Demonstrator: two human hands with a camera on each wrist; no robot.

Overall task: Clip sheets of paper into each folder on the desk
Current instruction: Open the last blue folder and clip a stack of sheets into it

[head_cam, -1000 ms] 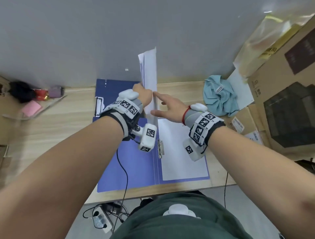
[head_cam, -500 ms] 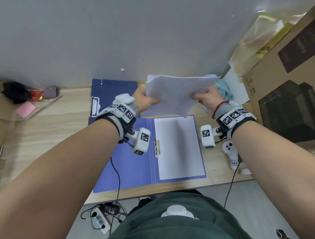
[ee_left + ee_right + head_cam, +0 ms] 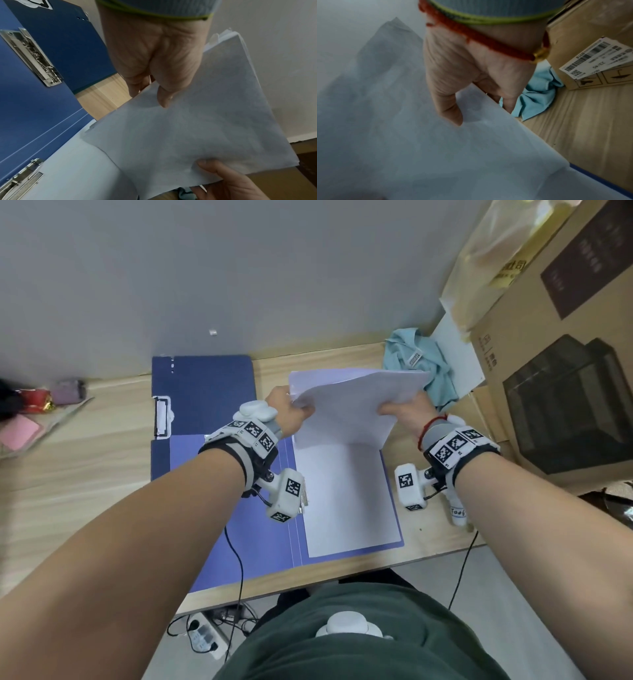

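white sheets of paper [image 3: 346,409] hang between the two hands above the open blue folder [image 3: 239,529] on the wooden desk [image 3: 85,467]. left hand [image 3: 289,414] pinches their left edge, thumb on top; right hand [image 3: 406,414] pinches the right edge likewise.

I see matt white paper sheets [image 3: 346,412], a smooth matt blue folder [image 3: 202,385] with a glossy metal clip [image 3: 32,56], a pale wood-grain desk [image 3: 85,446], and soft teal cloth [image 3: 421,364] far right.
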